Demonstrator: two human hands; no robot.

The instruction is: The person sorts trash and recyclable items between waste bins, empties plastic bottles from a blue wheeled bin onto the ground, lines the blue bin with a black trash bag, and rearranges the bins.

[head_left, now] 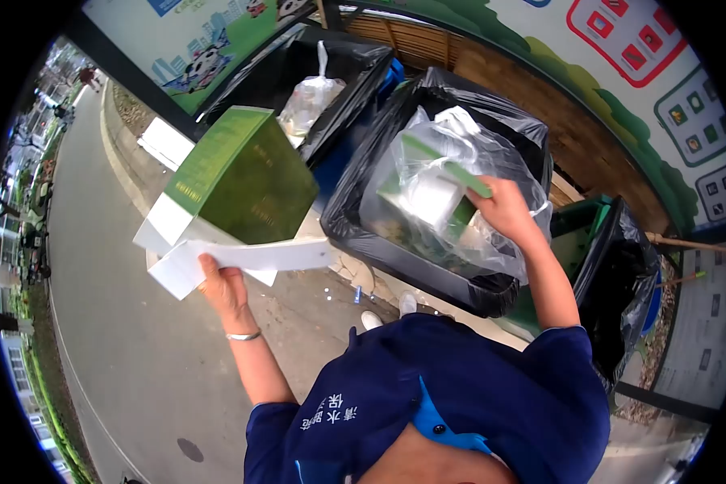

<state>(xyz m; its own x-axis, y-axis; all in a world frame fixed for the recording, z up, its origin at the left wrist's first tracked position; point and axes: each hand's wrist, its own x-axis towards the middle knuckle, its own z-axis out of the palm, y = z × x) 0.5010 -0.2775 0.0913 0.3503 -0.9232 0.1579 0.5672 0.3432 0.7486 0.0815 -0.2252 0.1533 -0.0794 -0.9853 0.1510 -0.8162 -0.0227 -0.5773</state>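
My left hand (223, 289) is closed on a white flap of an opened green cardboard box (254, 181). The box is held tilted above the pavement, left of the bins, with its white inner flaps hanging toward me. My right hand (504, 211) reaches over the middle bin, fingers closed on the end of a green cardboard piece (469, 181). That piece lies at a clear plastic bag (492, 258) bulging in the bin's black liner (427, 278). White material shows through the bag. Whether my fingers also pinch the plastic, I cannot tell.
Another black-lined bin (355, 60) at the back left holds a tied clear bag (313, 101). To the right stands a green bin (577, 222) with a black liner (621, 282). A white panel (164, 143) rests beyond the box. Small litter (358, 294) dots the pavement near my shoes.
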